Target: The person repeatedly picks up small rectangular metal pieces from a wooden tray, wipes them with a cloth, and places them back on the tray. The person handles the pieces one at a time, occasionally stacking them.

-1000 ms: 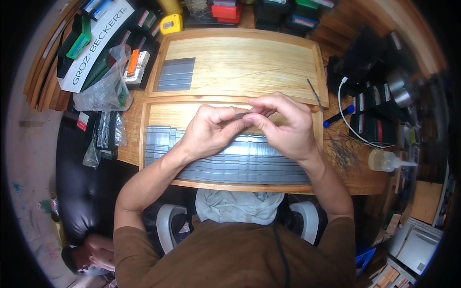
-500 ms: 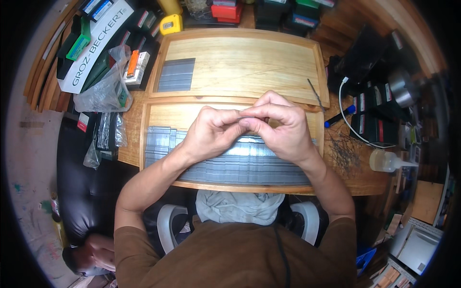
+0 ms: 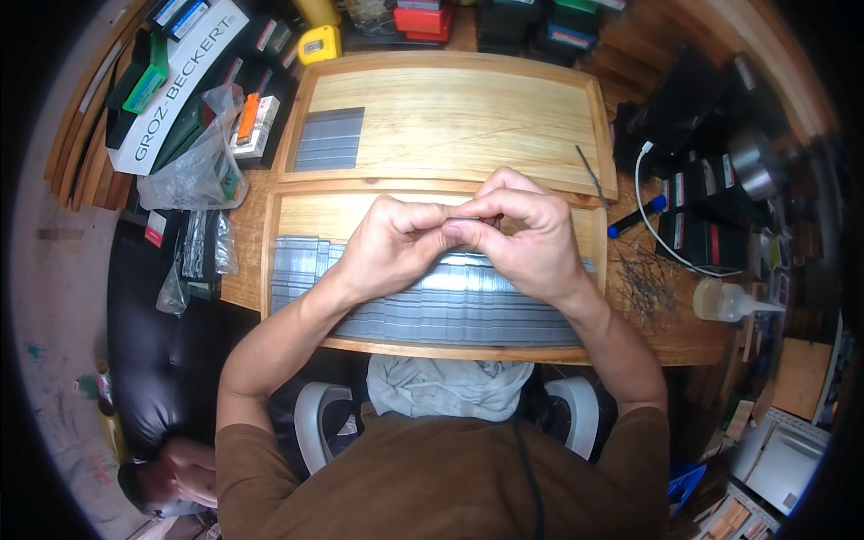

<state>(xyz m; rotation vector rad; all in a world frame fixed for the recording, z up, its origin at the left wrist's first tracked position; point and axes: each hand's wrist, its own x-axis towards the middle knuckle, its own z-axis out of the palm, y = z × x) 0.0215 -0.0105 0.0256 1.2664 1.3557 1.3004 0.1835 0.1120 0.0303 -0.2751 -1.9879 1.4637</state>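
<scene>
My left hand (image 3: pixel 382 247) and my right hand (image 3: pixel 537 238) meet over the nearer wooden tray (image 3: pixel 432 351). Between their pinched fingertips is a thin dark metal needle (image 3: pixel 463 219), mostly hidden by the fingers. Below the hands, long rows of thin grey metal needles (image 3: pixel 450 315) lie packed side by side in that tray. The farther wooden tray (image 3: pixel 450 61) holds a small block of the same grey needles (image 3: pixel 329 139) at its left end. A few loose dark needles (image 3: pixel 591 174) lie across its right rim.
Right of the trays are a heap of dark needles (image 3: pixel 643 283), a blue marker (image 3: pixel 637 218), a white cable (image 3: pixel 641 189) and a squeeze bottle (image 3: pixel 720 301). A plastic bag (image 3: pixel 193 175), an orange lighter (image 3: pixel 248 119) and several dark boxes stand left. A yellow tape measure (image 3: pixel 319 45) sits behind.
Both hands stay together over the nearer tray, with the fingertips shifting very slightly to the left. The trays and the needles in them look the same.
</scene>
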